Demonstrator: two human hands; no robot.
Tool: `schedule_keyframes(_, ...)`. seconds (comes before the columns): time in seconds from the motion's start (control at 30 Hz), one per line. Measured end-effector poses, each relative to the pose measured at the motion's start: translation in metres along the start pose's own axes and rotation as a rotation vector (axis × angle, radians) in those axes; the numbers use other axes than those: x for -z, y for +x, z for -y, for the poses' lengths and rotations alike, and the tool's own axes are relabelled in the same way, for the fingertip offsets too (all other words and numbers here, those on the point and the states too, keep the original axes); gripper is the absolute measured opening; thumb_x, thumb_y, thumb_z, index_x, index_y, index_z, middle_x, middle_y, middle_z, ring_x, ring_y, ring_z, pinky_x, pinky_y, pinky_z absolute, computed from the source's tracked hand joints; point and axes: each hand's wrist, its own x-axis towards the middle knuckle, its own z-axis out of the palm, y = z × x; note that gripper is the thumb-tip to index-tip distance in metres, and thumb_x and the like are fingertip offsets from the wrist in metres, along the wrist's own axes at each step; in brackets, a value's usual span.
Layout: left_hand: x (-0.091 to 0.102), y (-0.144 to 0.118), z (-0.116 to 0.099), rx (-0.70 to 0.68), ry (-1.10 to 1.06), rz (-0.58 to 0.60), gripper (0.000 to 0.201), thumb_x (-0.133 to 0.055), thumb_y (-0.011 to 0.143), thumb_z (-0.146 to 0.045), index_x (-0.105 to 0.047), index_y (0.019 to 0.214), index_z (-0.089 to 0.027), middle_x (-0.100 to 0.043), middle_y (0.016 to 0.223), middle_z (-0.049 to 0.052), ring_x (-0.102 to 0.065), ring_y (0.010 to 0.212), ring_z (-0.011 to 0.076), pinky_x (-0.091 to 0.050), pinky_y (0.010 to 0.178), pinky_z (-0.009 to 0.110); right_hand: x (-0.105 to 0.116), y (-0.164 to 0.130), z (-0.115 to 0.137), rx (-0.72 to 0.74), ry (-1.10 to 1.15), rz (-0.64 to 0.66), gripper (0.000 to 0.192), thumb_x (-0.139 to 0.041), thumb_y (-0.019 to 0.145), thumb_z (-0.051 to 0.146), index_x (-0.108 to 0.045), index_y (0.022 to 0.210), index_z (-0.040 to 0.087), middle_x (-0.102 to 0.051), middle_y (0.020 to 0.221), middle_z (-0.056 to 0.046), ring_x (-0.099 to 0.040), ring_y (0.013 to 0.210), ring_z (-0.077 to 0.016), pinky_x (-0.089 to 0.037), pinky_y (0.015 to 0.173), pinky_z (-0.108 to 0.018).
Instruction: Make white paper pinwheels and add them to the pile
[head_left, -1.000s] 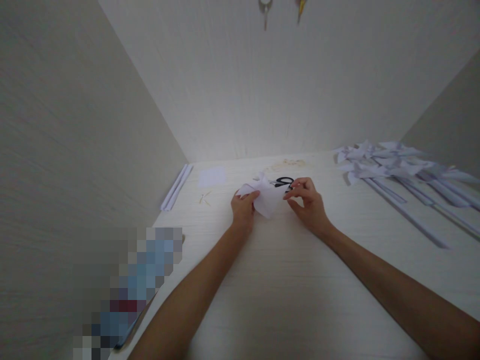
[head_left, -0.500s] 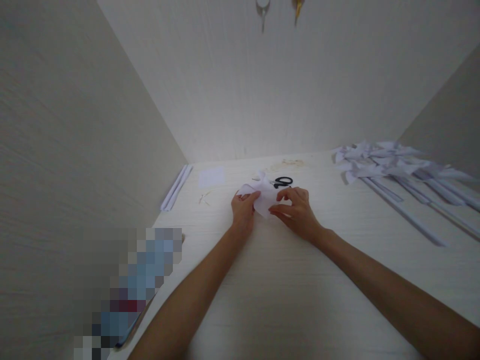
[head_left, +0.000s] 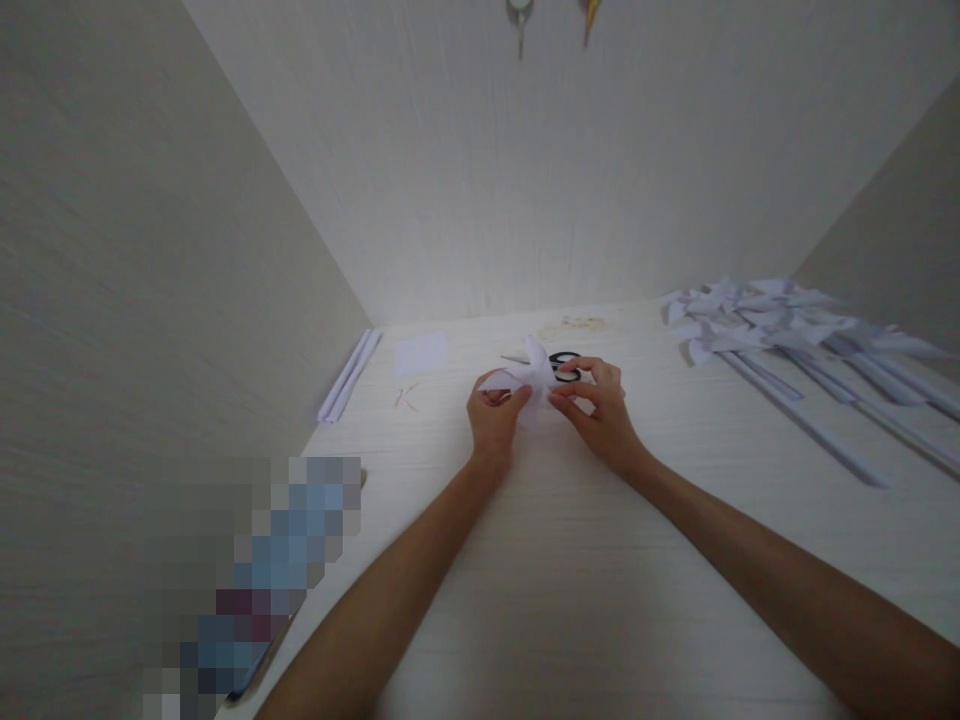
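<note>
Just before the scissors (head_left: 556,361), folded paper (head_left: 535,376) sits between the left hand (head_left: 492,422), pinching it, and the half-curled right hand (head_left: 606,415), whose hold on it I cannot tell.

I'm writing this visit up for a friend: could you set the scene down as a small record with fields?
Left hand: pinches the curled white paper
Right hand: fingertips at the paper's right side; grip unclear
Behind the paper: black-handled scissors
Left of table: flat sheet, rolled paper tubes
Right of table: paper pinwheel shapes with sticks
Lower left: pixelated, unreadable
</note>
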Motion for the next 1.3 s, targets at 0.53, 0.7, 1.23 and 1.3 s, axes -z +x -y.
schedule_keyframes(0.53,-0.0037,-0.0034,0.0001,-0.061,0.093,0.02,0.038,-0.068,0.049,-0.016,-0.053,0.084,-0.014,-0.061,0.067,0.001,-0.057,0.056,0.0104,-0.044,0.054,0.022,-0.0067,0.0005,-0.0042,-0.077,-0.032,-0.054,0.014,-0.06,0.07,0.035,-0.063,0.061,0.025,-0.054,0.096,-0.004,-0.043,0.095,-0.0252,-0.033,0.079,-0.046)
schedule_keyframes(0.7,-0.003,-0.0043,-0.0018,-0.129,0.141,-0.021,0.038,-0.067,0.05,-0.014,-0.051,0.085,-0.016,-0.058,0.06,-0.002,-0.054,0.05,0.0087,-0.041,0.047,0.018,-0.0064,0.0002,-0.0029,-0.082,-0.03,-0.045,0.013,-0.059,0.071,0.034,-0.061,0.062,0.024,-0.054,0.096,-0.004,-0.043,0.095,-0.0248,-0.033,0.079,-0.046)
schedule_keyframes(1.23,-0.0045,-0.0088,-0.0045,-0.125,0.156,0.112,0.037,-0.066,0.052,-0.015,-0.051,0.085,-0.017,-0.059,0.061,-0.002,-0.055,0.052,0.0087,-0.042,0.049,0.018,-0.0068,0.0013,-0.002,-0.104,0.01,-0.013,0.013,-0.056,0.072,0.029,-0.058,0.062,0.022,-0.052,0.096,-0.005,-0.044,0.089,-0.0221,-0.035,0.078,-0.043)
schedule_keyframes(1.3,-0.005,-0.0086,-0.0043,-0.114,0.138,0.108,0.037,-0.066,0.051,-0.015,-0.051,0.085,-0.017,-0.059,0.061,-0.002,-0.055,0.052,0.0089,-0.043,0.05,0.019,-0.0069,0.0011,-0.0017,-0.095,0.005,-0.025,0.013,-0.055,0.072,0.029,-0.057,0.062,0.021,-0.052,0.095,-0.005,-0.044,0.088,-0.0218,-0.035,0.077,-0.042)
